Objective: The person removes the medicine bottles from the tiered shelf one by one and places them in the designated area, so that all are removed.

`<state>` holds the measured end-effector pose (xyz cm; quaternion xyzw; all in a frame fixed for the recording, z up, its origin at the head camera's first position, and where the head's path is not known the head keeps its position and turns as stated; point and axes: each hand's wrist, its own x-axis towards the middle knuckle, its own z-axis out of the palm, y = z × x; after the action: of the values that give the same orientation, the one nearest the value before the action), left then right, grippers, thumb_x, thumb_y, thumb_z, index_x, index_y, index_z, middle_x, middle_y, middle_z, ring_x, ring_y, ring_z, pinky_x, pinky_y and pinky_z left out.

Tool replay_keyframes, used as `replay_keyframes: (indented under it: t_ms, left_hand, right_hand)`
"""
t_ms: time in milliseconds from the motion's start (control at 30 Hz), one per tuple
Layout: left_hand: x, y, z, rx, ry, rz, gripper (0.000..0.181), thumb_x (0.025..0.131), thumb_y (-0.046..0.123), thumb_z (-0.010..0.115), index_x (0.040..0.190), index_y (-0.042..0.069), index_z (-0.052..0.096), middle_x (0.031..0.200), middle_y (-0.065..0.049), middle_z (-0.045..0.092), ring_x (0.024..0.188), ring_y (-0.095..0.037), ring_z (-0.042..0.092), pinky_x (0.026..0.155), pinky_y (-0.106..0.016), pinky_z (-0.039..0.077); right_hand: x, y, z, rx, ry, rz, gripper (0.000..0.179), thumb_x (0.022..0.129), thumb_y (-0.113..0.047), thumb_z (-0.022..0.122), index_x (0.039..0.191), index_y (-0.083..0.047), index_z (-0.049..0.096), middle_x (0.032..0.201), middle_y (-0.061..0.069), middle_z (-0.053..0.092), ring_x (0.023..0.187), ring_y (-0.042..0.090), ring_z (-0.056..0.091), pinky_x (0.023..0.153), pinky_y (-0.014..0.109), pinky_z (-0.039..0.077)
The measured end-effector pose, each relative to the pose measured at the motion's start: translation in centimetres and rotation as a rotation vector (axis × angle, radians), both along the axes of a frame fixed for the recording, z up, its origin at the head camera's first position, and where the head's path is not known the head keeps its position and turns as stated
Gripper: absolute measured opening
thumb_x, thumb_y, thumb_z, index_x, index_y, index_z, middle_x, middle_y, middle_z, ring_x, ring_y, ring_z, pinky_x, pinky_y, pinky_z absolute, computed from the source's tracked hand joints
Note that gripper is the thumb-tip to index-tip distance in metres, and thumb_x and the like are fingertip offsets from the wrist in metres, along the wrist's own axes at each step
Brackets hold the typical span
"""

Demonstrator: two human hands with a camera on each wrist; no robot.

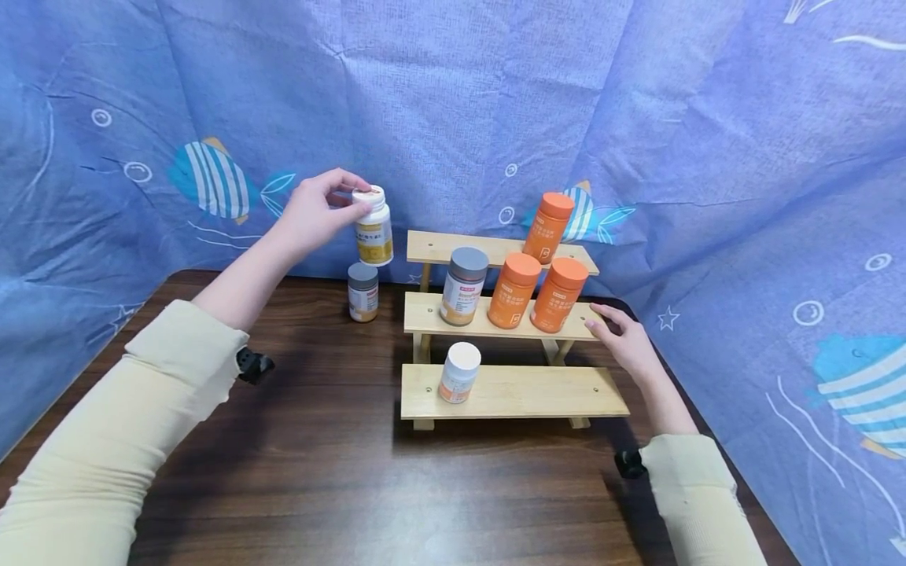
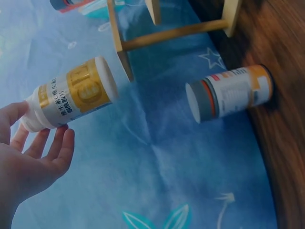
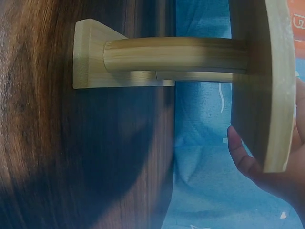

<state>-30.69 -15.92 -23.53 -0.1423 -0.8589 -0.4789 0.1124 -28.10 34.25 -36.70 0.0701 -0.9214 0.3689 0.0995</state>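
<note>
One white bottle [image 1: 374,236] with a yellow label is in my left hand [image 1: 318,208], pinched by its top end, my thumb on one side and my fingers on the other. I have it up in the air, off the left end of the rack [image 1: 421,347], its base pointing down. Below it, on the dark wooden tabletop [image 1: 318,472], a grey-capped jar [image 1: 363,300] stands upright near the back edge, left of the rack; from my left wrist I see the two well apart. My right hand [image 1: 626,343] grips the right end of the middle shelf [image 1: 418,314], the board's edge lying between my thumb and fingers. Toward the left on that shelf stands another grey-capped jar [image 1: 462,292], and to its right come two orange jars [image 1: 511,297], just beside each other. The top shelf [image 1: 495,249] carries a third orange jar [image 1: 547,229] toward its right end. On the bottom shelf [image 1: 538,391], a white-capped bottle [image 1: 458,377] stands toward the left end. Cream sleeves [image 1: 187,354] cover my arms, with a black device [image 1: 252,365] by each wrist. Behind everything hangs a blue curtain [image 1: 425,118] printed with striped fish [image 1: 215,179].
</note>
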Motion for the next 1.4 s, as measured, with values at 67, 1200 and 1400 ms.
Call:
replay_keyframes:
  t_ms: [67,1200,1400]
  left_hand:
    - [0.1,-0.6,-0.3,0.006,-0.005,0.010,0.039,0.092,0.035,0.060,0.123,0.012,0.056,0.132,-0.007,0.053,0.117,-0.025,0.053,0.089,-0.045,0.046]
    - [-0.5,-6.2,-8.6,-0.048,-0.005,0.211,0.038,0.091,0.031,0.062,0.120,0.006,0.059,0.121,-0.017,0.059,0.101,-0.024,0.057,0.068,-0.017,0.043]
    - [-0.7,-6.4,-10.3,-0.034,-0.013,0.234,0.037,0.092,0.027,0.062,0.121,0.005,0.058,0.121,-0.019,0.059,0.102,-0.027,0.056,0.067,-0.017,0.041]
  right_hand:
    - [0.1,0.0,0.1,-0.006,0.000,0.001,0.054,0.093,-0.038,0.058,0.137,-0.009,0.049,0.142,0.016,0.044,0.122,0.029,0.045,0.081,0.013,0.037]
    - [0.4,0.2,-0.5,-0.057,-0.015,-0.005,0.052,0.093,-0.040,0.058,0.136,-0.012,0.051,0.129,0.013,0.050,0.085,0.007,0.050,0.067,0.019,0.045]
    - [0.4,0.0,-0.4,-0.073,-0.025,0.001,0.053,0.092,-0.041,0.058,0.136,-0.012,0.051,0.130,0.012,0.049,0.080,0.001,0.051,0.068,0.026,0.050]
